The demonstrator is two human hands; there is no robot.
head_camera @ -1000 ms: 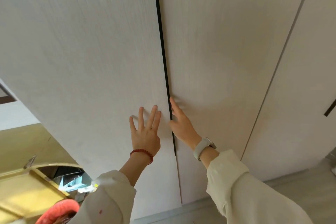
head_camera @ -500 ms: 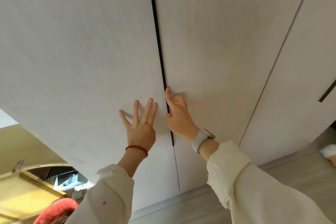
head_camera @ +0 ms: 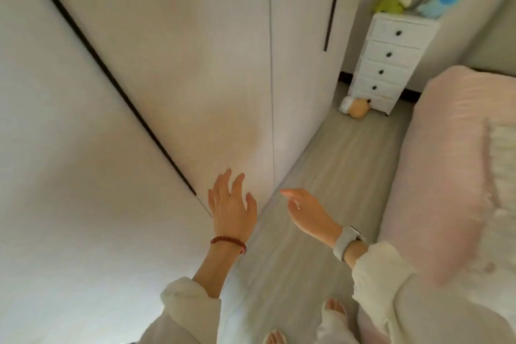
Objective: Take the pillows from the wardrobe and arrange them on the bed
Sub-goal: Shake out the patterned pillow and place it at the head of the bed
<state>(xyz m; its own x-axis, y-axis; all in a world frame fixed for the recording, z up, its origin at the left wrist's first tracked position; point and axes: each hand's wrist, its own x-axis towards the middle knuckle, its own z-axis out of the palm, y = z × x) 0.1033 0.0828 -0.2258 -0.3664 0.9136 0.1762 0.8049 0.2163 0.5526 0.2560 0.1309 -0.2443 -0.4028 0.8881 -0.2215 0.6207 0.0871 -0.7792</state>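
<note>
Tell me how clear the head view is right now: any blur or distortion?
Head view: motion blur smears the pink bed cover and softens both open hands, left hand and right hand; wide-angle distortion slants the pale wardrobe doors; lighting soft, no glare.

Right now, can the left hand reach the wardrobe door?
Probably yes: the left hand is open and right by the wardrobe door, with nothing between them. Whether they touch is unclear.
</note>
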